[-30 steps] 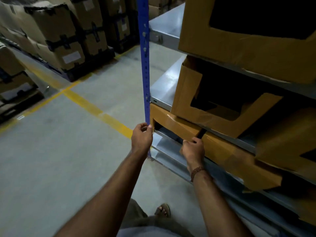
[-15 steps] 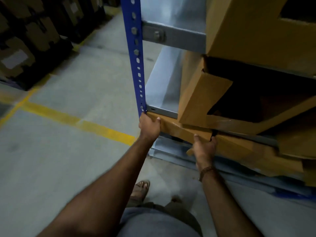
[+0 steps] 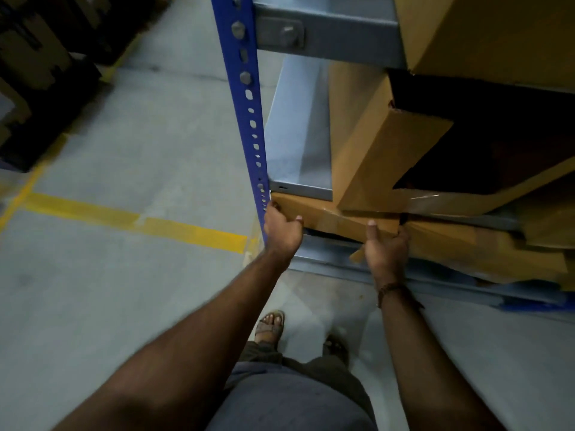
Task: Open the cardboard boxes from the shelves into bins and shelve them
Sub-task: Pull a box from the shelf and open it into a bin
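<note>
now both hands are on the flat box low in the shelf, just beside the blue post. left hand clasps its near corner, right hand cups the front edge from under, likely to slide it out from beneath the cut bin weighing on it.

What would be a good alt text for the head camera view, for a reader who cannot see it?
Seen from above, a person's left hand and right hand grip the front edge of a cardboard box on a low shelf, beside a blue upright post. Cut-open cardboard bins sit on the shelves above.
</note>
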A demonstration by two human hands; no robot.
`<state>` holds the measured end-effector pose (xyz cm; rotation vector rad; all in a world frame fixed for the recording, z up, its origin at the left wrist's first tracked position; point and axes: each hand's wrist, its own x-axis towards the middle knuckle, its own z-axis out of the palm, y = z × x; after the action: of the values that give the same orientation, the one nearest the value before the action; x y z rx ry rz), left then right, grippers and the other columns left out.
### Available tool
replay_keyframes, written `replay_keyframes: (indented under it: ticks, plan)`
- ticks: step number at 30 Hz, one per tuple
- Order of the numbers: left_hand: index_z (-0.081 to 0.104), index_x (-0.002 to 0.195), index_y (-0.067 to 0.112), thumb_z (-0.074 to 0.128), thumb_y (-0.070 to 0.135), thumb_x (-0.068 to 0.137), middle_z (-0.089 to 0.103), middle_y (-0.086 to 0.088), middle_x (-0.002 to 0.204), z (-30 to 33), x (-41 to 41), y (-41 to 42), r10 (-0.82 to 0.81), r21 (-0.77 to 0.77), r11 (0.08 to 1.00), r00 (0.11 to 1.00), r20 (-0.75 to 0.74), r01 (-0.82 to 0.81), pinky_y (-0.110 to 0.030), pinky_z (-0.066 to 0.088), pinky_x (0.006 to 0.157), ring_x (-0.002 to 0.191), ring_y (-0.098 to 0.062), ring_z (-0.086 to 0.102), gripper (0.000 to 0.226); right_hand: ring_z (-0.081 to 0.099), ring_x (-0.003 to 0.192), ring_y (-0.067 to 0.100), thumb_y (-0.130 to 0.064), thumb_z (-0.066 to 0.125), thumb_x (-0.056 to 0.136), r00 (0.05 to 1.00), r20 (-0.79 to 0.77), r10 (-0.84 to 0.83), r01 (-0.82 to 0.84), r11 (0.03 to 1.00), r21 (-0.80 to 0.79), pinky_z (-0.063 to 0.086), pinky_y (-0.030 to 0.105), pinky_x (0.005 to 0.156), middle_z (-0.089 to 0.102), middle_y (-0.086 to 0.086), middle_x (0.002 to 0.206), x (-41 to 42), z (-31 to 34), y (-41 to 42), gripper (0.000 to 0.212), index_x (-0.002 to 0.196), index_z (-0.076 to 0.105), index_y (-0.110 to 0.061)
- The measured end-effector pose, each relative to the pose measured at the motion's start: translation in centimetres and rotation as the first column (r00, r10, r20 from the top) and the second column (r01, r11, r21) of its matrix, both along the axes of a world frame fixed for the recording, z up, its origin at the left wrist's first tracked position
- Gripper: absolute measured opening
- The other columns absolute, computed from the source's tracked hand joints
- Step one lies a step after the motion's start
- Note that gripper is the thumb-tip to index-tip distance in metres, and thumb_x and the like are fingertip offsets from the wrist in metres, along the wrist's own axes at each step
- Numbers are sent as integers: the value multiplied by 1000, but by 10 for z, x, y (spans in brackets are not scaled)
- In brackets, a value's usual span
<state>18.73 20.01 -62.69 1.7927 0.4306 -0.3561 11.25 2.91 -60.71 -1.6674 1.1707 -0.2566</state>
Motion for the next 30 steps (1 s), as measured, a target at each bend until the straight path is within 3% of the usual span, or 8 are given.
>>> replay_keyframes:
  ticks: [3,7,11,16,20,23,25,30]
  plan:
    - [36,152,19,83,22,83,51,-5,148,5,-3,-2,-24,54,998,999,-22,25,-50,45,115,135,-29,51,83,65,110,30,-44,68,100,998,2,-62,62,998,-18,41,21,77,65,9,130,2,2,-9,59,145,53,-9]
    - [39,146,21,81,45,65,54,-8,143,2,-4,0,-12,123,992,998,-59,19,-49,47,111,131,-32,54,94,66,110,30,-50,70,97,997,20,-73,74,996,-46,45,29,86,70,8,124,-4,-2,-19,50,130,63,-13]
    - [42,135,15,71,29,96,53,-12,141,10,-8,1,11,43,999,998,-55,-9,-31,45,95,126,-28,55,51,67,102,26,-51,72,94,997,11,-80,81,997,-6,57,43,95,73,6,118,-6,-3,-33,42,121,65,-19]
    - [29,157,20,51,48,107,40,-12,160,22,-6,-2,-42,-32,999,999,-12,42,-40,37,118,141,-28,44,61,72,97,26,-46,74,93,994,10,-111,111,993,39,62,49,89,73,-1,104,-14,-10,-62,21,103,61,-34]
    - [43,153,19,40,61,105,52,-8,151,19,-12,-8,-203,36,978,978,-50,205,-48,45,112,137,-29,51,64,68,105,30,-48,70,92,999,-48,16,-15,1000,12,59,45,88,68,3,118,-25,-7,-85,31,117,67,-31]
    - [48,131,13,44,59,106,57,-7,134,21,-16,-16,-146,62,987,988,-44,149,-41,47,100,121,-24,55,52,68,105,36,-55,64,83,983,-123,139,-139,990,1,62,55,92,63,6,130,-34,-14,-97,61,143,54,-48]
    - [49,122,16,47,61,103,60,-8,129,21,-14,-16,-86,119,989,996,-39,90,-43,48,102,118,-27,57,49,65,106,32,-49,63,89,971,-134,198,-201,980,-8,59,50,93,65,3,129,-43,-7,-99,60,148,53,-44]
    - [27,162,35,44,84,89,41,-13,162,28,-18,-18,-156,120,978,977,-143,173,-58,42,115,143,-40,45,90,63,109,29,-40,69,97,983,-127,131,-134,991,-12,45,36,85,64,0,106,-57,-13,-126,24,107,67,-19]
